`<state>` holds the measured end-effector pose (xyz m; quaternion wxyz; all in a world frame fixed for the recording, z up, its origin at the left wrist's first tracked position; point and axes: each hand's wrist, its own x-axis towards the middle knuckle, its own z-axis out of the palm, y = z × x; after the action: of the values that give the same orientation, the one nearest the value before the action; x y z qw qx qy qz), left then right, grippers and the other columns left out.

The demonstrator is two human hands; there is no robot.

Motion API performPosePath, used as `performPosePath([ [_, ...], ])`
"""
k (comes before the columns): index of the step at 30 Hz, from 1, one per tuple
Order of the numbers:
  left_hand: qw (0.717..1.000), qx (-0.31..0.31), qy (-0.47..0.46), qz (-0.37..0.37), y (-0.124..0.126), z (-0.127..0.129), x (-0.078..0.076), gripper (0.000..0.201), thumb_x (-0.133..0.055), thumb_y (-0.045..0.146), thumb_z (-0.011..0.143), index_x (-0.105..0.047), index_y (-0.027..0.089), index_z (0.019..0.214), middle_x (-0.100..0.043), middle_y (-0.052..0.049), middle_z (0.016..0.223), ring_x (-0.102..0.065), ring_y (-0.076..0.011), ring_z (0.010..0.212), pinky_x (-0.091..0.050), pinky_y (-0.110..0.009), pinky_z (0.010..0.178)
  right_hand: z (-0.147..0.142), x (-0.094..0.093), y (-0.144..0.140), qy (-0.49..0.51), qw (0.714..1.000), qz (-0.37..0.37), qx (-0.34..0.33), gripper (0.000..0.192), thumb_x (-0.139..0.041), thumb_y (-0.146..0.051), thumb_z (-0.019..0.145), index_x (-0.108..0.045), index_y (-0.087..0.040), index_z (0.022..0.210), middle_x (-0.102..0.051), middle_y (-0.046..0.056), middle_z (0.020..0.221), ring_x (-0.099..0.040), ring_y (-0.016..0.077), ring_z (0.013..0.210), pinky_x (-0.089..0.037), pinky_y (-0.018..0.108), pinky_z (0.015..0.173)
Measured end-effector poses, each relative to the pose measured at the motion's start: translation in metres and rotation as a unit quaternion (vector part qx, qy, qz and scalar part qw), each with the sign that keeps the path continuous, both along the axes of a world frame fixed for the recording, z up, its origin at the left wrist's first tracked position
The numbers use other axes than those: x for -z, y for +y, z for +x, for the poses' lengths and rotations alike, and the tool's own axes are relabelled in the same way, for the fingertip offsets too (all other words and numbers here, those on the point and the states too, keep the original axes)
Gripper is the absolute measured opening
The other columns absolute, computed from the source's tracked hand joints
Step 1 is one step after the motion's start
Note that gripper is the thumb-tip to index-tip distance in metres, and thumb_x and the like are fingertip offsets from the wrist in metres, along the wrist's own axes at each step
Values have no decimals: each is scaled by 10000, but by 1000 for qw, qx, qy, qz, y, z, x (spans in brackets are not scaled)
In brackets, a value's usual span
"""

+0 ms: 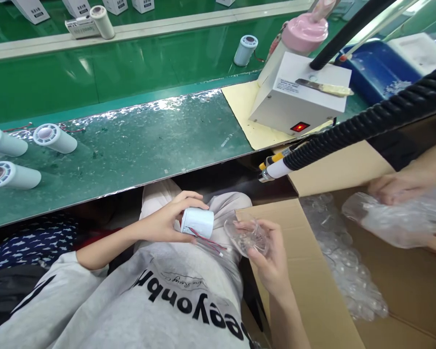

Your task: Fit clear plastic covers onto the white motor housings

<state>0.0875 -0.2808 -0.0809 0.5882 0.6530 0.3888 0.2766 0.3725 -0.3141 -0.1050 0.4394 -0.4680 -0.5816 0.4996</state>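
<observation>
My left hand [170,218] grips a light-blue cylindrical housing [199,222] above my lap, its thumb below and fingers over the top. Thin red and black wires [207,240] with a small white connector trail from the housing. To the right, my right hand [269,252] holds a clear plastic cup-shaped cover [249,236], its wide round rim turned toward the housing. A small gap separates the two parts. The inside of the cover is hard to make out.
Several similar cylinders [55,138] lie on the green bench [148,140] at left. A white machine box [301,92] with a black hose [366,116] stands at right. Below it, a cardboard box [414,300] holds clear covers [345,257]; another person's hand [399,186] grasps a plastic bag there.
</observation>
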Motion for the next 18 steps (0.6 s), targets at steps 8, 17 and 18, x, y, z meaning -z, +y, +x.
performPosePath([
  [8,994,-58,-7,-90,2,5,4,424,-675,545,881,-603,175,1074,-667,-33,977,-609,-165,829,-489,-278,737,0,-16,-6,-193,954,208,-92,334,-558,-228,988,-515,-288,1314,-534,144,1415,-648,300,1150,-584,465,909],
  [17,994,25,33,98,7,10,12,259,-638,379,957,-697,179,1110,-702,-99,1123,-662,-229,1066,-512,-376,958,-29,-26,13,-411,856,293,-112,422,-580,-217,937,-639,-275,1351,-568,160,1426,-647,328,1002,-623,473,755],
  [18,992,29,40,113,7,10,11,256,-648,366,950,-698,184,1123,-700,-101,1128,-661,-229,1070,-516,-375,960,-30,-26,16,-408,861,272,-133,384,-572,-210,937,-662,-262,1307,-581,156,1420,-651,328,1020,-629,476,769],
])
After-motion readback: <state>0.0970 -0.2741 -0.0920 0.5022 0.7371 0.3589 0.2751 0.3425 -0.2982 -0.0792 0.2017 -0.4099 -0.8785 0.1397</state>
